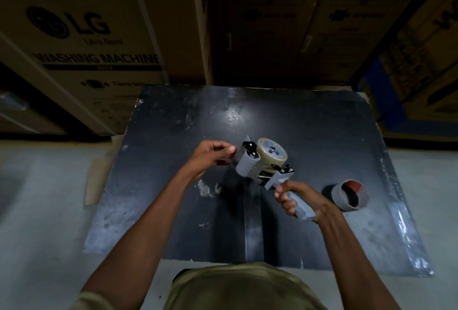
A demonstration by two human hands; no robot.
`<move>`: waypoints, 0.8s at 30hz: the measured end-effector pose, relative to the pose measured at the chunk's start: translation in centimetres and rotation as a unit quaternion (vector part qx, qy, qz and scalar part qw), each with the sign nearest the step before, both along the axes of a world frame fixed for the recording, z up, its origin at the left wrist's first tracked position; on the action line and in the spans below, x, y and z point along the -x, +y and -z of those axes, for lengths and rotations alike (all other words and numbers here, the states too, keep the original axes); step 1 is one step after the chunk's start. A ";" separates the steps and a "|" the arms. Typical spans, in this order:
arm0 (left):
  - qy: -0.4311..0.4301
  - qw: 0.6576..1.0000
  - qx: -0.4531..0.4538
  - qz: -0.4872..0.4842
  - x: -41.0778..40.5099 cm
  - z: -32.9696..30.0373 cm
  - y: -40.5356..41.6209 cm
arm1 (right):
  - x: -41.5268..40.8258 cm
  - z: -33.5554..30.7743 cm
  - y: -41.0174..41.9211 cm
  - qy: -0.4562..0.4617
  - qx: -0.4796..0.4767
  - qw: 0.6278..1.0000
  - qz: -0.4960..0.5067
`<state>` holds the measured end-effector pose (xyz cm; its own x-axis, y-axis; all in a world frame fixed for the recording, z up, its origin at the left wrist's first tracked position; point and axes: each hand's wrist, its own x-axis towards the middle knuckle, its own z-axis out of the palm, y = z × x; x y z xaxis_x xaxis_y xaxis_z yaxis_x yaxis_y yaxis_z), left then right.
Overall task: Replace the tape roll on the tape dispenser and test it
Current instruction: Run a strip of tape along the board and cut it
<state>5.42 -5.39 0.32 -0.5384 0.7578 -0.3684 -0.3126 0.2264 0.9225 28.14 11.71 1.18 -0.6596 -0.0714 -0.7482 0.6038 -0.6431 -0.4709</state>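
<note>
Grey tape dispenser (260, 168) carries a clear roll (272, 152) (full-looking); right hand (295, 198) grips its handle; left hand (213, 157) pinches the tape end.

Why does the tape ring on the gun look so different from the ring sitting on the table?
The tape roll on the tape dispenser is wrapped thick in shiny clear tape; the empty core is just a thin bare ring. The roll's middle is filled by the dispenser's hub; the core is hollow. The roll is held up in the air; the core rests on the dark board. Both are round.
</note>
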 end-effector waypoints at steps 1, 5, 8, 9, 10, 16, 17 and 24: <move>0.002 1.000 0.002 0.006 0.0 0.0 0.2 | -0.1 0.1 0.1 0.000 0.000 1.000 -0.001; -0.023 1.000 0.008 0.019 0.0 0.1 0.8 | -0.4 0.2 0.6 0.000 0.007 1.000 -0.003; -0.054 0.998 0.014 0.023 0.5 0.1 1.4 | -0.6 0.3 0.9 0.001 0.006 1.000 -0.013; -0.059 0.998 0.017 0.022 0.8 0.1 1.7 | -0.7 0.3 0.9 0.001 0.006 1.000 -0.016; -0.061 0.998 0.021 0.015 1.2 0.1 1.9 | -0.8 0.3 1.0 0.001 0.006 1.000 -0.018; 0.011 0.997 0.069 0.010 3.7 0.4 2.3 | -1.4 0.5 1.8 0.004 0.020 0.999 -0.026; 0.021 0.997 0.077 0.004 3.8 0.5 2.3 | -1.5 0.6 2.0 0.009 0.024 0.999 -0.027; 0.007 0.984 0.108 -0.144 2.6 3.9 1.4 | -0.9 0.9 3.1 -0.005 -0.023 1.000 0.008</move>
<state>2.87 -4.00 -3.57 -0.7251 0.4783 -0.4955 -0.3802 0.3218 0.8671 29.08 14.80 0.23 -0.6528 -0.0261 -0.7571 0.5991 -0.6295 -0.4948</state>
